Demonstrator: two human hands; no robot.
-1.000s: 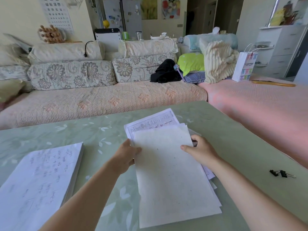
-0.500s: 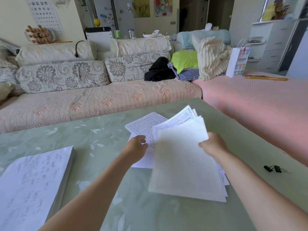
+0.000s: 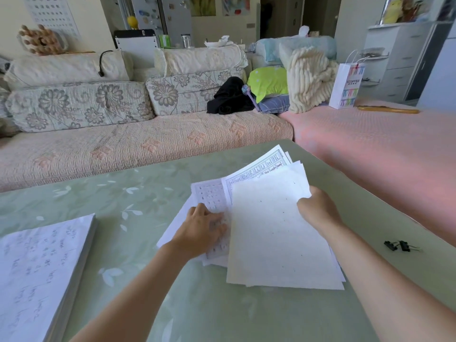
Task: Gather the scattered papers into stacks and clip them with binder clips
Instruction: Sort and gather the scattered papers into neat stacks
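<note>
Step in hand: gathering. The right hand (image 3: pixel 318 209) grips the bundle (image 3: pixel 276 238) by its right edge, while the left hand (image 3: pixel 202 230) lies flat, fingers extended, on the sheets (image 3: pixel 209 201) just left of and partly under the bundle, on the counter (image 3: pixel 148 198). The next move likely calls for sliding those sheets into the bundle and squaring the edges before reaching for the clips (image 3: pixel 399 246), which lie right of the bundle, well apart. A second stack (image 3: pixel 37 267) lies far left of the bundle, with no clip visible on it.

A pale green table (image 3: pixel 123 206) is patterned with white leaves. White sheets (image 3: pixel 256 170) are printed with dark grids; the left stack (image 3: pixel 37 262) is marked in blue handwriting. Black binder clips (image 3: pixel 397 246) are seen, and cushions (image 3: pixel 79 104) are printed with grey flowers.
</note>
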